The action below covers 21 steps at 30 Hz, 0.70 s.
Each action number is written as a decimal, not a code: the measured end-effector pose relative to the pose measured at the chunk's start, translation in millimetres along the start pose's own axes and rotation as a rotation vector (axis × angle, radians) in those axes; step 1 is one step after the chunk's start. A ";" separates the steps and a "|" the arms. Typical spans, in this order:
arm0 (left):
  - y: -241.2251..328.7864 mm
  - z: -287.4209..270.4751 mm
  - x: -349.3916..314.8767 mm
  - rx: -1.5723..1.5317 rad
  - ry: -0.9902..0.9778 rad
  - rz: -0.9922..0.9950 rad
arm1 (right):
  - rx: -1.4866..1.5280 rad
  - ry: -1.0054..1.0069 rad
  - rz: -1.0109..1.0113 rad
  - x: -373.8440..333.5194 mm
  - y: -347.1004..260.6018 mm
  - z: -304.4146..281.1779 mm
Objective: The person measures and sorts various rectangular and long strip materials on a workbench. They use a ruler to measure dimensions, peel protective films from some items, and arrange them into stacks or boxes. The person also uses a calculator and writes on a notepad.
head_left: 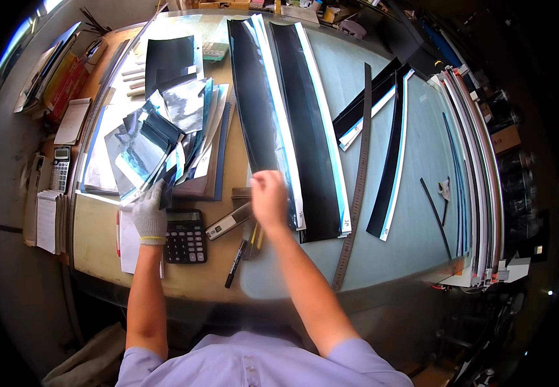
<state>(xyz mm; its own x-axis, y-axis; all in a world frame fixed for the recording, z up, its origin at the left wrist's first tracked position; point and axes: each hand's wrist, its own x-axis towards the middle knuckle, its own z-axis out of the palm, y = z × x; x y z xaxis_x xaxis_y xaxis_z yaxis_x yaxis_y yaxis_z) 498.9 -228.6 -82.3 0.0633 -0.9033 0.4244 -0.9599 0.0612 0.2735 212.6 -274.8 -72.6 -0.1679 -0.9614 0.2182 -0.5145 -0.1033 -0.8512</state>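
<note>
My left hand point(149, 213), in a pale knit glove with a yellow cuff, grips the lower end of a loose bundle of dark glossy film sheets point(154, 138). The bundle fans out over papers and folders at the left of the table. My right hand point(270, 198) is bare and slightly blurred, its fingers curled closed over the lower left edge of a long dark film strip point(250, 97). Whatever its fingers hold, if anything, is hidden. A second long dark strip point(308, 142) with a white and blue edge lies just to the right.
A black calculator point(186, 237), a utility knife point(229, 221) and a marker point(235, 263) lie between my forearms. To the right are a long metal ruler point(359, 174), a narrow curved strip point(392, 155) and upright stacked sheets point(479, 187). A small calculator point(60, 169) stands far left.
</note>
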 end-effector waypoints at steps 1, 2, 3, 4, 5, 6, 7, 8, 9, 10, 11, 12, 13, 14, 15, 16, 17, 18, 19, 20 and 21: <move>-0.7 2.1 4.3 0.028 -0.004 0.025 | -0.199 0.114 -0.070 -1.8 29.4 -23.4; -1.6 5.7 8.2 0.051 -0.007 0.056 | -0.402 0.234 -0.140 -4.7 55.6 -43.5; -7.7 13.3 7.5 0.097 -0.067 0.046 | -0.368 0.145 0.038 -8.5 70.2 -55.5; -3.4 13.7 9.6 0.136 -0.124 0.036 | -0.333 0.056 0.219 -10.6 75.1 -66.2; 1.1 12.0 11.5 0.176 -0.182 0.023 | -0.240 -0.101 0.434 -9.6 78.3 -72.6; 5.3 10.0 12.7 0.218 -0.239 0.008 | -0.371 -0.027 0.334 -11.9 80.9 -72.8; 13.2 7.3 17.8 0.253 -0.381 -0.051 | -0.498 0.055 0.235 -15.2 85.4 -69.7; 22.2 1.5 19.0 0.257 -0.388 -0.032 | -0.625 0.136 0.134 -17.1 91.9 -68.8; 33.3 -6.3 18.1 0.262 -0.396 -0.014 | -0.645 0.118 0.136 -17.0 102.3 -71.8; 46.3 -14.6 17.3 0.270 -0.403 0.002 | -0.516 0.010 0.236 -15.3 107.9 -73.3; 59.2 -18.7 15.1 0.213 -0.341 -0.019 | -0.387 -0.096 0.337 -13.6 111.5 -75.8; 73.5 -21.1 10.9 0.138 -0.285 -0.017 | -0.255 -0.201 0.436 -13.7 114.3 -78.6; 89.0 -22.8 5.6 0.062 -0.228 -0.014 | -0.262 -0.161 0.390 -17.3 115.0 -78.1; 105.4 -24.5 -1.0 -0.013 -0.170 -0.013 | -0.285 -0.184 0.393 -18.2 116.8 -77.1; 123.4 -23.3 -9.8 -0.067 -0.199 0.029 | -0.309 -0.207 0.396 -17.9 120.9 -75.7; 140.8 -20.6 -20.6 -0.119 -0.226 0.069 | -0.332 -0.232 0.396 -16.8 124.5 -75.4; 153.5 -16.1 -31.6 -0.105 -0.251 0.118 | -0.332 -0.228 0.388 -15.7 124.4 -76.7; 159.6 -7.5 -41.9 -0.050 -0.319 0.144 | -0.287 -0.226 0.403 -12.6 125.0 -81.1; 167.0 2.4 -47.8 -0.062 -0.364 0.080 | -0.245 -0.223 0.422 -9.6 125.1 -88.4; 171.7 10.2 -52.3 -0.072 -0.408 0.016 | -0.200 -0.220 0.439 -7.0 124.1 -94.7; 168.8 19.2 -55.7 0.015 -0.358 0.073 | -0.242 -0.192 0.437 -6.6 123.8 -98.9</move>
<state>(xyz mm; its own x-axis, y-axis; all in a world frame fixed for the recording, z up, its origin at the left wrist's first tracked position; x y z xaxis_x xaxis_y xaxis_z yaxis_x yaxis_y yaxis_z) 328.1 -176.1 -76.4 -0.1028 -0.9883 0.1129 -0.9624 0.1275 0.2396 66.8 -256.0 -132.2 -0.2646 -0.9332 -0.2432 -0.6139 0.3575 -0.7038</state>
